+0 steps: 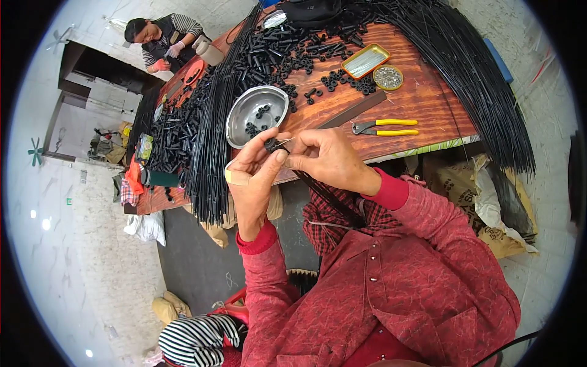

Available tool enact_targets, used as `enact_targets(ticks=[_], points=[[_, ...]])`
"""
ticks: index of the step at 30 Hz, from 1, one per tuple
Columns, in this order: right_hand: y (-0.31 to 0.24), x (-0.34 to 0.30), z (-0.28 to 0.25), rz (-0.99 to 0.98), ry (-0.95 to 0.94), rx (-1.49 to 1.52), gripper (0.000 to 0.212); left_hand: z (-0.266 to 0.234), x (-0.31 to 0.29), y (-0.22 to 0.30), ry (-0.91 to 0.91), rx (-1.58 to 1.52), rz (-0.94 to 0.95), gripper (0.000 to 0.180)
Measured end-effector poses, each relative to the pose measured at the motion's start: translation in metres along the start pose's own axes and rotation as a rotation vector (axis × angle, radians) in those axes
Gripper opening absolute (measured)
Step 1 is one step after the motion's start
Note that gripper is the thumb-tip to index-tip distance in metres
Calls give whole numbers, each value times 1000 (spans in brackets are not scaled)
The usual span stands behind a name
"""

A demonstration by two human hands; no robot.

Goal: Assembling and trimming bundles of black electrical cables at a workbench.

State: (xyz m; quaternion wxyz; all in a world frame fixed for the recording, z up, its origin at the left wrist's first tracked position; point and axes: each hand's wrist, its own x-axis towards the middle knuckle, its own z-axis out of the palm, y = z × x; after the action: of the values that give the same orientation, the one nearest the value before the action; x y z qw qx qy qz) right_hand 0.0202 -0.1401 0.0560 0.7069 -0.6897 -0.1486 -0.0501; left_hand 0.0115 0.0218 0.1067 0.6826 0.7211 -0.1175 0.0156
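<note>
My left hand (249, 177), with a tan bandage on it, pinches a small black round plastic piece (271, 144) over the table's near edge. Close against it, my right hand (333, 160) has its thumb and forefinger pressed together. A thin pale wire-like strand (285, 142) runs between the fingertips of both hands; which fingers grip it I cannot tell. Below the hands, thin black rods (336, 205) slope down to my lap. Just beyond my left hand stands a metal bowl (235, 122) with several small black pieces inside.
Yellow-handled cutting pliers (391, 127) lie right of the hands, near a dark flat bar (351, 111). Behind are a yellow tray (367, 61) of thin pale pieces and a round tin (388, 77). Black rod bundles (214, 153) flank the table. A co-worker (165, 43) works far left.
</note>
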Motion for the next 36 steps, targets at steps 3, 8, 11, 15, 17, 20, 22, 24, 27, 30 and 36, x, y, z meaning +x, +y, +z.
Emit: enact_targets(ticks=[3, 8, 11, 15, 17, 20, 22, 24, 27, 30, 36], points=[[-4, -2, -1, 27, -48, 145, 20, -3, -2, -2, 18, -6, -12, 39], [9, 4, -1, -24, -107, 124, 22, 3, -4, 3, 84, -17, -32, 38], [9, 10, -12, 21, -182, 59, 24, 7, -2, 6, 83, 107, -74, 37], [4, 12, -12, 165, -244, 68, 31, 13, -2, 3, 94, 119, 1, 34], [5, 12, -11, 139, -217, 21, 33, 13, -2, 2, 100, 173, 18, 34], [9, 10, -12, 72, -161, -80, 36, 13, 0, 2, 66, 139, 23, 34], [8, 6, -14, 27, -145, -133, 37, 11, 0, 4, 37, 60, -10, 34], [5, -1, -17, -158, -43, -232, 37, 9, -1, 4, 20, 22, -12, 34], [13, -7, -14, -237, -160, -237, 32, 4, -1, -1, -28, -59, -3, 37], [5, -24, -4, -204, -215, -186, 27, -4, -1, -14, -60, -138, 30, 38], [1, -32, 3, -313, -22, -414, 32, 2, 2, -17, -76, -258, 78, 40]])
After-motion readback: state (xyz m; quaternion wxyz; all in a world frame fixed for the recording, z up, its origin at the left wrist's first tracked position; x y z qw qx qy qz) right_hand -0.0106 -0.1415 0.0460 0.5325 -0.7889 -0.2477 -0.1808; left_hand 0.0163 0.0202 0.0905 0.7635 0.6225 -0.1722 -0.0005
